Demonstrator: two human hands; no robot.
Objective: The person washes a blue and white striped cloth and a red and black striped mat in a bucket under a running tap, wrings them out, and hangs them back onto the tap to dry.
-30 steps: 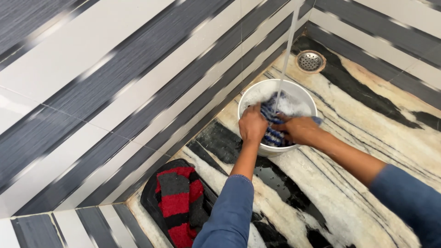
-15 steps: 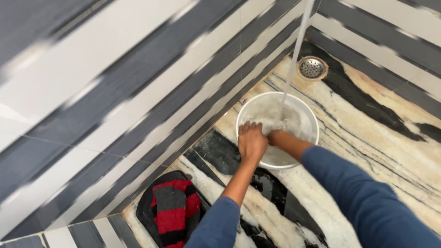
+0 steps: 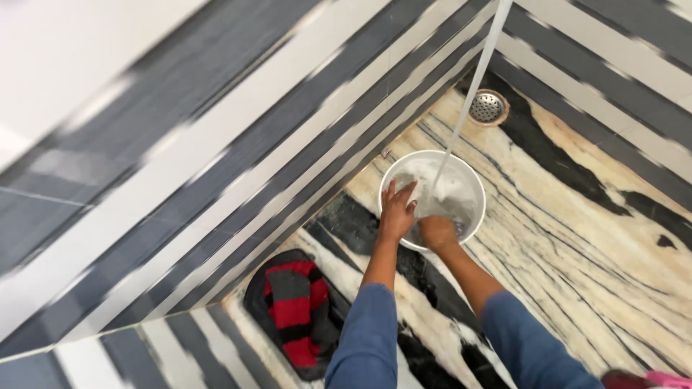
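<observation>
I have both hands at the white bucket [image 3: 472, 193] on the marble floor [image 3: 577, 238], under a thin stream of water [image 3: 468, 94] falling from above. My left hand [image 3: 397, 209] lies spread, fingers splayed, over the bucket's near rim and grips nothing I can see. My right hand [image 3: 437, 232] is pushed down into the water just beside it — whether it is closed on anything below the foam I cannot tell.

The risk, as I judge it: the left hand presses on one edge, so a hard push could tip the bucket and spill it over the slick floor. The stream lands just beyond my fingers, and splash could blind the view.

Behind my left arm, well apart from the bucket, a red and grey striped cloth [image 3: 292, 313] lies on a black mat [image 3: 254, 299]. Far past the bucket sits the round drain [image 3: 488, 106].
</observation>
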